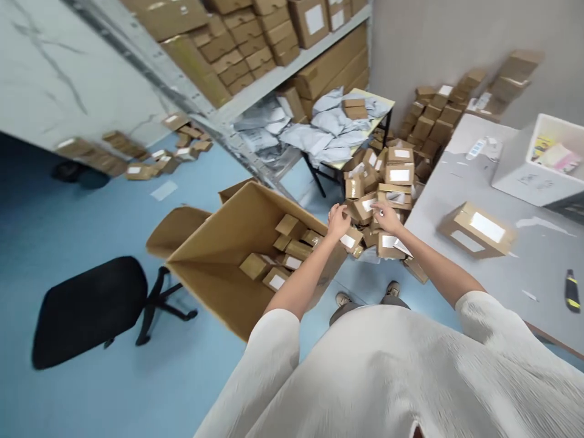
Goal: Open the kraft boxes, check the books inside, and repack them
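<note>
A small cardboard box (364, 208) with a white label lies between my hands, above a heap of similar boxes. My left hand (338, 221) has bent fingers closed at its left edge. From the other side, my right hand (387, 218) grips its labelled end with fingertips and thumb. Some of the fingers' contact is too small to make out. Left of my hands stands a big open carton (214, 286), flaps out, with several small boxes (277, 278) lying inside. Beneath and beyond my hands the piled boxes (399, 175) carry white labels.
On the right, a grey table (515, 286) bears a labelled box (477, 230), a white bin (524, 164) and a yellow-black cutter (572, 292). Grey parcels (335, 125) cover a small table ahead. A metal shelf (255, 88) holds boxes; a black chair (91, 310) stands left.
</note>
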### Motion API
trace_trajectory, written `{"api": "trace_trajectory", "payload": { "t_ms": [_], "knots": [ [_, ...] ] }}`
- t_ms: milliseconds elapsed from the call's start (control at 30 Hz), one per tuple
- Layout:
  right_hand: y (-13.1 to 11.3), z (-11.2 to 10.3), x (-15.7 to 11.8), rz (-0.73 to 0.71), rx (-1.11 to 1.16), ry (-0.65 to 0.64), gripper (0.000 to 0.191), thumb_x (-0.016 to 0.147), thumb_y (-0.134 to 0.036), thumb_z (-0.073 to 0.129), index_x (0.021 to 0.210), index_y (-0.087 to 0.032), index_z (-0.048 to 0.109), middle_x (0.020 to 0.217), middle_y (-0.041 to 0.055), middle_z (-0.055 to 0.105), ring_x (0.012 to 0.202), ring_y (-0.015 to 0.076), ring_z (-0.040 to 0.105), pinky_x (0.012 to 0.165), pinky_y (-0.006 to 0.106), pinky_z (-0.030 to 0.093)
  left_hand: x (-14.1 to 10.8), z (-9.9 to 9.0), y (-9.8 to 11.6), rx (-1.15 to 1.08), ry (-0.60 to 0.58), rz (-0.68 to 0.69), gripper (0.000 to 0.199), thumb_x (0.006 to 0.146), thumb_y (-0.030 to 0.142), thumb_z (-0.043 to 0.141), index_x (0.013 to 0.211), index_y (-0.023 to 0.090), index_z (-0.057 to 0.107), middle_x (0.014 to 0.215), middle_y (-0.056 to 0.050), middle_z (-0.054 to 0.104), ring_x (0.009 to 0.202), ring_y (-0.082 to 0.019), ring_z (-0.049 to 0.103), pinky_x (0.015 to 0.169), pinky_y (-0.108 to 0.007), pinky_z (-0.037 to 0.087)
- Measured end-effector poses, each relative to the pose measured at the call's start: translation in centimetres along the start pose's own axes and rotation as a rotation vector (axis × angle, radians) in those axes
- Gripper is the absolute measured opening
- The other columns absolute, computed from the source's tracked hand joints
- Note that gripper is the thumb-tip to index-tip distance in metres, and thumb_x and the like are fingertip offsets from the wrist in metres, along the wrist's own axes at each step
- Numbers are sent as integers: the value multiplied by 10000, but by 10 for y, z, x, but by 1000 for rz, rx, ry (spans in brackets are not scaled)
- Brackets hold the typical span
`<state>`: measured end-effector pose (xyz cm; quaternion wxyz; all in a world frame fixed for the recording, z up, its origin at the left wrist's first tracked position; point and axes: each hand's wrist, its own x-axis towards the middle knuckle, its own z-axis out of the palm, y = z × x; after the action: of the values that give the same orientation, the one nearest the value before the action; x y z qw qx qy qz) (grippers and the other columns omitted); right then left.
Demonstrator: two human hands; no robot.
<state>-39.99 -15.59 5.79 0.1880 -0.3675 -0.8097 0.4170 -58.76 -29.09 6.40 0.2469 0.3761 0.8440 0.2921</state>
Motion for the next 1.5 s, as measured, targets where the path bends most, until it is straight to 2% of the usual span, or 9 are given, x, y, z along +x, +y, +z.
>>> {"api": "trace_trajectory", "payload": {
  "t_ms": [133, 267, 400, 567, 767, 900, 1033, 1233, 1500],
  "knots": [
    [-40, 92, 17, -98, 57, -94, 387, 908, -268, 559, 1212, -226, 795, 1372, 109, 745, 1323, 296, 667, 1222, 510, 491, -12, -59, -86, -39, 61, -113, 498, 935, 206, 639, 1425, 296, 664, 1714, -93, 461, 1594, -350, 428, 1304, -553, 381],
    [-71, 162, 31, -204, 90, -215, 356, 891, -238, 592, 1172, -260, 810, 1329, 82, 763, 1314, 279, 671, 1219, 491, 505, -24, -94, -157, -108, 132, -202, 472, 929, 188, 618, 1389, 272, 682, 1647, -105, 529, 1551, -324, 482, 1320, -523, 367],
    [-90, 211, 47, -251, 46, -367, 356, 902, -200, 596, 1181, -249, 812, 1341, 88, 763, 1322, 281, 672, 1238, 495, 489, -31, -104, -211, -188, 200, -281, 471, 906, 173, 616, 1363, 241, 703, 1584, -119, 582, 1525, -313, 515, 1327, -497, 368],
    [-97, 271, 74, -211, -59, -580, 381, 913, -149, 603, 1241, -198, 789, 1364, 114, 758, 1322, 271, 681, 1232, 461, 487, -33, -97, -262, -272, 258, -398, 494, 862, 166, 649, 1345, 241, 719, 1518, -113, 634, 1519, -317, 519, 1323, -475, 374],
    [-93, 361, 108, 6, -240, -821, 480, 916, -155, 660, 1391, -172, 729, 1465, 140, 724, 1343, 289, 694, 1207, 426, 496, -26, -71, -308, -325, 292, -603, 479, 892, 151, 630, 1363, 197, 712, 1537, -156, 625, 1470, -332, 575, 1293, -477, 416],
    [-71, 411, 120, 71, -331, -894, 490, 910, -172, 668, 1396, -174, 725, 1487, 138, 715, 1361, 285, 688, 1208, 384, 487, -16, -40, -345, -387, 264, -683, 482, 915, 151, 631, 1390, 187, 705, 1553, -163, 626, 1478, -332, 575, 1296, -486, 409],
    [-29, 444, 127, 197, -410, -883, 525, 900, -178, 658, 1422, -156, 708, 1458, 154, 730, 1310, 283, 718, 1152, 364, 528, -4, -1, -383, -441, 205, -775, 490, 934, 173, 644, 1421, 196, 694, 1561, -157, 633, 1476, -320, 579, 1281, -459, 422],
    [40, 478, 133, 387, -541, -805, 617, 807, -171, 677, 1421, -115, 701, 1423, 211, 737, 1344, 329, 697, 1172, 421, 521, 5, 48, -421, -475, -10, -876, 606, 911, 216, 699, 1513, 210, 632, 1627, -186, 588, 1500, -361, 566, 1242, -476, 434],
    [126, 542, 128, 448, -615, -802, 662, 813, -174, 660, 1472, -115, 660, 1448, 200, 717, 1382, 315, 671, 1209, 439, 507, 33, 116, -478, -572, -62, -920, 589, 963, 245, 650, 1548, 206, 602, 1603, -157, 627, 1488, -304, 590, 1245, -418, 443]
  ]
}}
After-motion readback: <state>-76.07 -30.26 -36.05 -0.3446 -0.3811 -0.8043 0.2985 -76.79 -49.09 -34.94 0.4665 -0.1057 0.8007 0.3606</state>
